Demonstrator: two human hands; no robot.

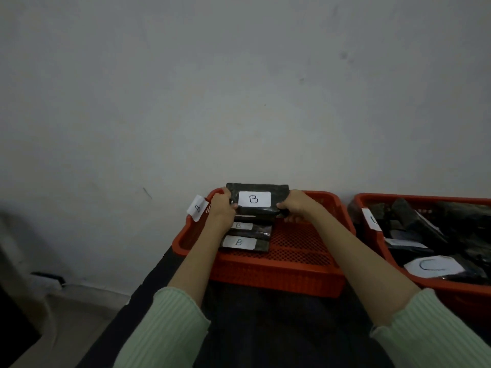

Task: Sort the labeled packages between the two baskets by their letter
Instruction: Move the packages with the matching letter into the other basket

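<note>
We looked down at a big pale wall (239,88) behind everything, and a dark tabletop (279,328) in front of us. Two red baskets sat on it side by side, close but not touching as far as we could tell. The left basket (279,272) had a white tag marked B (198,207) on its far left corner. The right basket (393,199) had a white tag (372,220) too, but we could not read its letter well; it may have been a C.

The right basket was full of dark packages (457,224), and one near the front showed a big C label (431,265). The left basket held two flat dark packages, both marked B, lying near its left side: one at the front (243,243) and one just behind it (251,226). Most of that basket floor was bare.

Our left hand (221,205) and our right hand (296,204) each held one end of a third dark package marked B (256,199), fingers curled round its edges. We held it up over the back of the left basket, above the other two.

We think the job was only partly done. Three B packages were in or over the left basket. Many packages were left in the right basket, and we could not see most of their letters.
</note>
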